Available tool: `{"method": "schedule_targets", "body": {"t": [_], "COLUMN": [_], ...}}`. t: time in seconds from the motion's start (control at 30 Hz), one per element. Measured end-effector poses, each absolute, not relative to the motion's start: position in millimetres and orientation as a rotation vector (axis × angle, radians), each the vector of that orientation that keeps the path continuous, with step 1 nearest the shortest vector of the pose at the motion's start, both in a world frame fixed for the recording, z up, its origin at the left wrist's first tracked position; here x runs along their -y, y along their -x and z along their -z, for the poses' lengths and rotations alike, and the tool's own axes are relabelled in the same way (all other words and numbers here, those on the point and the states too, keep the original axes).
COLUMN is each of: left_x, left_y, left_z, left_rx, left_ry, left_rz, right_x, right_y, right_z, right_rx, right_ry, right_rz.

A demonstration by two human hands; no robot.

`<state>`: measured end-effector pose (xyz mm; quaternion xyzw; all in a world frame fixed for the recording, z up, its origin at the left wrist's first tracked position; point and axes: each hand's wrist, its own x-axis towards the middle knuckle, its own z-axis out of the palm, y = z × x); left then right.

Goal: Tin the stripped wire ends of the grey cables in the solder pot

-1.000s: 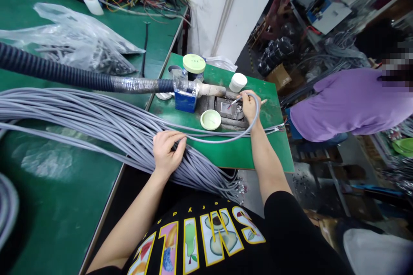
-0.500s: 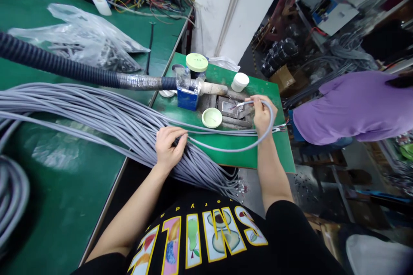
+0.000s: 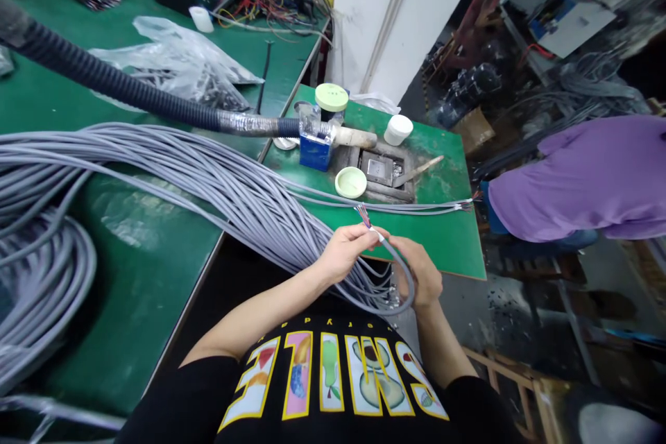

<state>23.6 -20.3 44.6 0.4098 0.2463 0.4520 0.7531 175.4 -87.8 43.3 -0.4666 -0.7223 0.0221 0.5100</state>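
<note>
Both hands meet in front of my chest over the table's near edge. My left hand (image 3: 346, 253) pinches the stripped end of a grey cable (image 3: 403, 270), whose thin coloured wires (image 3: 363, 216) stick up from the fingertips. My right hand (image 3: 419, 270) is closed round the same cable just behind the end, and the cable loops down under it. The big bundle of grey cables (image 3: 208, 180) runs from the left table to just below my hands. A metal solder pot (image 3: 382, 170) sits on the small green table (image 3: 447, 250) beyond.
A black corrugated hose (image 3: 114, 87) ends at a blue box (image 3: 315, 151). A pale green dish (image 3: 350, 182), green-lidded jar (image 3: 331, 98) and white jar (image 3: 398, 130) surround the pot. A plastic bag (image 3: 182, 66) lies on the left table. A person in purple (image 3: 577, 177) bends at the right.
My right hand pulled the cable end back from the solder pot toward my chest. My left hand left the bundle and took the cable's stripped end. The view tilted.
</note>
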Motion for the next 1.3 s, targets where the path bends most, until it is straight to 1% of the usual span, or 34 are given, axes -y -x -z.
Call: {"method": "schedule_targets", "body": {"t": [0.2,0.37,0.57,0.7,1.0,1.3], "left_x": [30.3,36.0,38.6,38.0,35.1,33.0], "left_y": [-21.8,-24.8,-20.1,-15.5,-19.1,-21.0], "left_z": [-43.9,-43.8,-44.7,-42.5,-39.7,-41.1], "left_rx": [-0.614,-0.636,-0.611,-0.596,-0.651,-0.721], "left_ry": [-1.467,-1.577,-1.473,-1.269,-0.818,-0.831], "left_rz": [-1.045,-1.086,-0.975,-0.913,-0.951,-0.976], "right_x": [96.2,100.7,106.5,108.3,108.1,105.6], "right_y": [-191.6,-179.7,-176.8,-176.3,-174.4,-171.0], "right_z": [-59.3,-57.9,-52.5,-51.9,-47.8,-44.6], "right_rx": [1.806,1.879,1.809,1.806,1.825,1.814], "right_ry": [1.316,1.382,1.398,1.408,1.414,1.392], "right_rz": [-0.328,-0.403,-0.381,-0.365,-0.374,-0.431]}}
